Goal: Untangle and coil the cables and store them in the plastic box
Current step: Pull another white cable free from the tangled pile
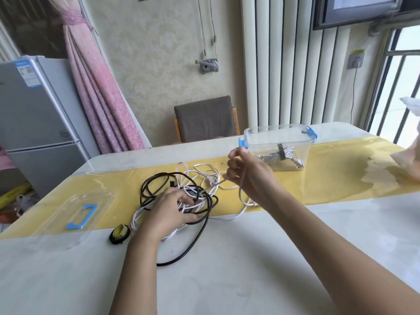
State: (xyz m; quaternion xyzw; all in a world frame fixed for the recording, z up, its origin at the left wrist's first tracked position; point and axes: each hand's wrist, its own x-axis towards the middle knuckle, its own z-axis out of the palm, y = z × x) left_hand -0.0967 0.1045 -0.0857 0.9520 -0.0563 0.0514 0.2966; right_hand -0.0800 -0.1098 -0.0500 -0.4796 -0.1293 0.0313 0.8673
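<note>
Right grip (250, 176) is lifted above the surface (227, 280) and closed on a white cable (241, 185), which I pinch between thumb and fingers. From this grip the cable goes down to the left into the tangle (181, 189), and another part of it falls beside my wrist to the surface. My left grip (168, 212) rests on the near side of the tangle with bent fingers among the white strands; I cannot tell if it really holds one. A black cable (193, 242) makes big loops around the white ones, and one loop comes near to me. The plastic box (302, 142) stands open just behind my right grip, at the far side. Inside it lies a coiled white bundle (293, 155) with a dark strap around it. The clear lid (75, 223) with the blue handle lies at the left. A black and yellow roll (119, 233) lies between the lid and my left wrist.
</note>
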